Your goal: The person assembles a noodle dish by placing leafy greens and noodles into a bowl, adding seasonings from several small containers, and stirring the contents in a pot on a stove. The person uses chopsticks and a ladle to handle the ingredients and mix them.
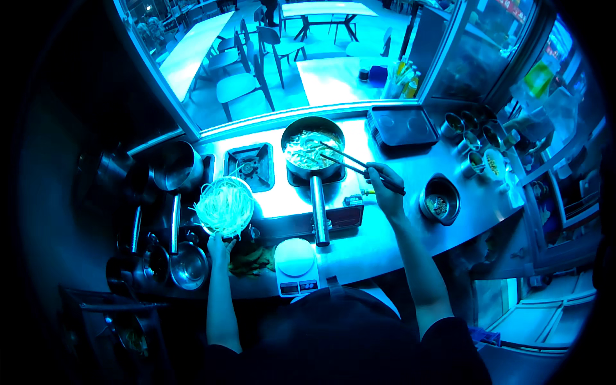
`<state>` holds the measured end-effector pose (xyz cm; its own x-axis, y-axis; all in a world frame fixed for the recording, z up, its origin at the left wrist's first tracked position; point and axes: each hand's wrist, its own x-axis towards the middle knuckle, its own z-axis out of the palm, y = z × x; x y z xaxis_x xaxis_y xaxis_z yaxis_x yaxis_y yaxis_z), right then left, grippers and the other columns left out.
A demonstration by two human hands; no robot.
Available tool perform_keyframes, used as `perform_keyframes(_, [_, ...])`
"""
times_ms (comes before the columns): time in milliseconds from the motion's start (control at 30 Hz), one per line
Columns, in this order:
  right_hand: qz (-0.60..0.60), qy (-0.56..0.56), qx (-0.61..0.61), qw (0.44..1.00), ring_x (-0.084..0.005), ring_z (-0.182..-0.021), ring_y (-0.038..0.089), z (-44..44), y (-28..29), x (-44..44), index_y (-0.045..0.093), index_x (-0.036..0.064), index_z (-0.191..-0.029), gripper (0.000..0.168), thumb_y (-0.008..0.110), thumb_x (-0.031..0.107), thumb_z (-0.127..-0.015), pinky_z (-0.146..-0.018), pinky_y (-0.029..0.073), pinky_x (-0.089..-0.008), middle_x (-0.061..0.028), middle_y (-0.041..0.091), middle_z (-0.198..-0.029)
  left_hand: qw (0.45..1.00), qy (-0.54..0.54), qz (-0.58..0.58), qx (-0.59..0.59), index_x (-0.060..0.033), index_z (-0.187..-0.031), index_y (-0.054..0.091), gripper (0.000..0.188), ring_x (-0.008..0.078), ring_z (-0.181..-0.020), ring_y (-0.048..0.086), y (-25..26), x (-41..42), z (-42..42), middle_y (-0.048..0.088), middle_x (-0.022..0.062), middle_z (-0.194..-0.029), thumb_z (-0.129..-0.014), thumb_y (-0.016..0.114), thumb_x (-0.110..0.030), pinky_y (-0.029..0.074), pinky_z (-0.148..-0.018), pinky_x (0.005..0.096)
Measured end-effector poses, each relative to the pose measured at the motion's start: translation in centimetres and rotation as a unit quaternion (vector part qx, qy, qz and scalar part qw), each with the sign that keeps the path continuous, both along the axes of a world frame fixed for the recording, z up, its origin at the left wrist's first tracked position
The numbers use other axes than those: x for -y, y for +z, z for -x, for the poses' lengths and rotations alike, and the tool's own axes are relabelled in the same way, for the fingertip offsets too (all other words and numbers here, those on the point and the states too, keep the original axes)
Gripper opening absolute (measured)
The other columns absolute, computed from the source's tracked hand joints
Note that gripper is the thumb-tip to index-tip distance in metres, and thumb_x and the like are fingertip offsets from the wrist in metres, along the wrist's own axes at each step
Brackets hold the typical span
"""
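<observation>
Long cooking chopsticks (pixel 351 164) are gripped in my right hand (pixel 386 185). Their tips rest in a saucepan (pixel 314 169) of pale food in liquid, which stands on the right burner of a gas stove (pixel 276 188). The pan's metal handle (pixel 319 211) points towards me. My left hand (pixel 220 244) grips the near rim of a round container, largely hidden under a heap of noodles (pixel 225 206). Some strands hang over its edge. The container is held in front of the left burner (pixel 248 166), which carries no pan.
A kitchen scale (pixel 296 267) sits near the counter's front edge. To the right are a dark bowl (pixel 439 202) with food, stacked black trays (pixel 403 126) and several metal condiment cups (pixel 474 162). Empty saucepans (pixel 177 166) stand at left. A window frame (pixel 308 109) borders the back.
</observation>
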<state>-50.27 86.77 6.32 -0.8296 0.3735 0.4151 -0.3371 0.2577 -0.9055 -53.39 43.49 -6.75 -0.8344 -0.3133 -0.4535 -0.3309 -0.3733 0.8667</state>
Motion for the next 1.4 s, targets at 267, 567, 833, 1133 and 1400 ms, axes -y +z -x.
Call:
perform_keyframes(267, [-0.092, 0.153, 0.050, 0.983, -0.0082, -0.066, 0.057, 7.2, 0.3, 2.8, 0.061, 0.001, -0.088, 0.013, 0.058, 0.011, -0.079, -0.058, 0.046, -0.0201, -0.0053, 0.061, -0.073, 0.970, -0.150, 0.155, 0.116, -0.0027, -0.107, 0.040, 0.048, 0.0264, -0.074, 0.058, -6.5, -3.8, -10.3, 0.054, 0.0191, -0.091, -0.081, 0.052, -0.041, 0.049, -0.056, 0.0316])
perform_keyframes(567, [-0.255, 0.083, -0.012, 0.963, -0.0134, -0.059, 0.058, 9.1, 1.8, -2.0, 0.061, -0.001, -0.083, 0.013, 0.055, 0.010, -0.080, -0.052, 0.043, -0.0227, -0.0104, 0.060, -0.067, 0.754, -0.267, 0.561, 0.212, 0.0035, -0.119, 0.030, 0.084, 0.0372, -0.107, 0.043, -6.8, -12.5, -14.5, 0.042, 0.0249, -0.117, -0.060, 0.071, -0.040, 0.038, -0.087, 0.0429])
perform_keyframes(833, [-0.145, 0.132, 0.075, 0.978, -0.0150, -0.062, 0.060, 8.8, 3.1, -4.6, 0.061, -0.003, -0.088, 0.016, 0.053, 0.009, -0.082, -0.057, 0.048, -0.0249, -0.0105, 0.061, -0.069, 0.928, -0.228, 0.266, 0.125, -0.0003, -0.105, 0.050, 0.061, 0.0233, -0.089, 0.056, -10.7, -9.2, -18.3, 0.057, 0.0156, -0.096, -0.059, 0.076, -0.031, 0.046, -0.074, 0.0353])
perform_keyframes(1133, [-0.149, 0.112, 0.002, 0.983, -0.0134, -0.060, 0.059, 6.8, 2.9, -5.8, 0.060, -0.004, -0.084, 0.014, 0.053, 0.008, -0.082, -0.054, 0.048, -0.0223, -0.0098, 0.060, -0.067, 0.982, 0.107, 0.057, 0.144, -0.0015, -0.119, 0.038, 0.053, 0.0242, -0.095, 0.055, -8.4, -3.6, -26.8, 0.052, 0.0155, -0.108, -0.080, 0.057, -0.033, 0.047, -0.077, 0.0373])
perform_keyframes(1400, [-0.124, 0.085, 0.009, 0.989, -0.0140, -0.062, 0.061, 6.6, 2.0, -3.9, 0.060, -0.005, -0.082, 0.014, 0.054, 0.007, -0.080, -0.054, 0.047, -0.0226, -0.0108, 0.061, -0.067, 0.958, 0.226, -0.159, 0.075, -0.0090, -0.122, 0.038, 0.054, 0.0274, -0.102, 0.051, -15.6, 0.9, -22.1, 0.048, 0.0106, -0.118, -0.083, 0.045, -0.046, 0.044, -0.083, 0.0428])
